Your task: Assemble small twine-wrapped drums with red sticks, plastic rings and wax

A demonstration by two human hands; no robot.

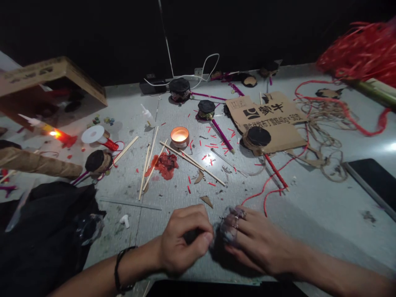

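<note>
My left hand (pixel 187 239) is closed in a loose fist at the front of the table, a black bracelet (pixel 117 268) on its wrist. A dark patch shows inside its curl; I cannot tell whether it is material or shadow. Close by on the right, my right hand (pixel 253 239) has its fingers curled down and pressed together. Grey and purple smudges and a ring mark these fingers, and whatever they grip is hidden. Just beyond the hands lie a brown cardboard scrap (pixel 206 201) and a red cord (pixel 265 200).
A lit candle (pixel 180 137) burns mid-table beside wooden sticks (pixel 198 163) and red wax (pixel 166 166). Drum-like black pieces on sticks (pixel 257 138) lie around a cardboard sheet (pixel 278 119). Black cloth (pixel 46 239) is at left, a phone (pixel 374 181) at right, a cardboard box (pixel 71 76) behind.
</note>
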